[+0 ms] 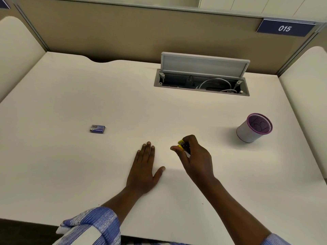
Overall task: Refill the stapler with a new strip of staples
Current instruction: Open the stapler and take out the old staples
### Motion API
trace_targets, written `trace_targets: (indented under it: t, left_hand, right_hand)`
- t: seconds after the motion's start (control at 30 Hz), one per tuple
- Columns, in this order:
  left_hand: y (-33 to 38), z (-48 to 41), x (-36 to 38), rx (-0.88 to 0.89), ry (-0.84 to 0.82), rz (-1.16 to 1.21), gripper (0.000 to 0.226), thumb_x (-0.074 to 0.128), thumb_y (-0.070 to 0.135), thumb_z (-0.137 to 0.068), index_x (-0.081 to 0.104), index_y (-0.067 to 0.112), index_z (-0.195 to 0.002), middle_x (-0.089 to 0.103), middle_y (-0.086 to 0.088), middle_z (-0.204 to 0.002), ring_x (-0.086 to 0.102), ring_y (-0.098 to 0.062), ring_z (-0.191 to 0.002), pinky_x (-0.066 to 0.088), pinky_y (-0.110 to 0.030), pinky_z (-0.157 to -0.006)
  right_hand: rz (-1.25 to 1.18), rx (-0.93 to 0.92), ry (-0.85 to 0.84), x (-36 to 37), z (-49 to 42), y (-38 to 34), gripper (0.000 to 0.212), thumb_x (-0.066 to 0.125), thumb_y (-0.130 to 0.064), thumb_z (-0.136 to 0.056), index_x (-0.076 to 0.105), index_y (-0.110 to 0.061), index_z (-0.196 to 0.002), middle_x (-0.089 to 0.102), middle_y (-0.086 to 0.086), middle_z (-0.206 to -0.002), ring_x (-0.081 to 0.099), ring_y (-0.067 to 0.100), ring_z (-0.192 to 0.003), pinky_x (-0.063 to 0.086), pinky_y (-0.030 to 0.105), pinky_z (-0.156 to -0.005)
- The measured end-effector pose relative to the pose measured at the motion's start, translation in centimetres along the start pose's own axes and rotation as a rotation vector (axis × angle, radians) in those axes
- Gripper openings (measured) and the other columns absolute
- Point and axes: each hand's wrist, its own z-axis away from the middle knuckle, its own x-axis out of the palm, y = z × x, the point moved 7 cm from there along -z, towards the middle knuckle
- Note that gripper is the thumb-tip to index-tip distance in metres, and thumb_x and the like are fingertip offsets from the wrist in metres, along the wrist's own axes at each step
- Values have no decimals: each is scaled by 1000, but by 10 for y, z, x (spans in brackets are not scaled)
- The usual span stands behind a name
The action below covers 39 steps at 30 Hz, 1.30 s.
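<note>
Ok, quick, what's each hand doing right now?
Left hand: open, lying flat on the desk, holding nothing.
Right hand: closed, gripping the small yellow stapler.

A cream-white bench (70, 96) is seen from above. A small blue staple box (97, 129) is laid left of centre. A white mesh pen cup (247, 132) with a purple rim is stood at the right. A grey cable hatch (203, 66) is set into the far side, lid raised. The left hand (143, 170) is laid flat near the front edge.
</note>
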Motion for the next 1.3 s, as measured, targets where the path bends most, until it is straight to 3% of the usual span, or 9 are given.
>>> trace_targets:
  t: [0.1,0.23,0.37,0.6,0.67,0.73,0.83,1.07,1.3]
  left_hand:
    - [0,0,1,-2,-8,-8,86,28,65,-99,8,9,-162,-2,-8,-171,-4,-21,-158,3,-38,-127]
    - [-1,0,2,0,-4,4,85,32,63,-100,9,8,-161,0,-9,-171,-2,-23,-158,4,-39,-127]
    - [-1,-2,1,0,8,18,85,34,62,-100,12,7,-161,2,-9,-171,-1,-23,-158,5,-40,-127]
    - [16,-9,-19,-147,10,283,68,51,43,-102,33,6,-156,13,-10,-169,7,-25,-158,8,-39,-128]
    - [27,-16,-41,-228,81,506,40,52,28,-104,59,8,-137,47,-10,-155,36,-28,-149,28,-34,-121]
    - [41,-21,-72,-234,211,711,22,51,16,-104,70,12,-115,70,-4,-122,63,-21,-120,46,-26,-101]
    - [70,-25,-113,-157,292,835,26,47,20,-102,71,12,-106,72,3,-104,66,-9,-100,50,-19,-86]
    - [101,-28,-132,-12,239,694,10,60,3,-97,66,4,-88,64,-6,-88,60,-16,-77,47,-16,-66]
    - [116,-20,-146,55,271,733,9,56,7,-96,63,7,-89,63,-1,-86,60,-13,-79,53,-30,-73]
  right_hand:
    - [-414,271,-88,11,1,11,43,58,-66,-86,58,-24,-96,68,-11,-75,59,4,-60,42,17,-59]
    - [-1215,797,-328,39,17,15,69,38,-70,-97,67,-9,-113,60,3,-75,47,13,-53,35,25,-48]
    - [-1480,855,-443,45,23,7,62,33,-57,-102,62,-6,-120,56,2,-76,47,12,-52,35,25,-49]
    - [-1268,828,-393,44,22,14,45,41,-36,-103,70,-8,-122,63,6,-86,53,16,-68,38,30,-60]
    - [-1036,793,-317,39,23,19,34,50,-33,-102,76,-17,-115,70,3,-87,58,15,-72,43,29,-63]
    - [-798,749,-269,32,23,19,26,55,-38,-99,79,-31,-106,77,-4,-87,64,10,-75,48,28,-66]
    - [-638,678,-218,28,20,15,26,52,-39,-101,77,-31,-98,77,-5,-84,67,6,-70,50,25,-62]
    - [-624,627,-81,22,20,14,37,45,-24,-106,65,-20,-75,66,-9,-54,61,5,-47,44,15,-43]
    - [-767,807,-29,33,20,29,30,50,-20,-102,69,-16,-79,69,2,-69,65,18,-65,50,25,-57]
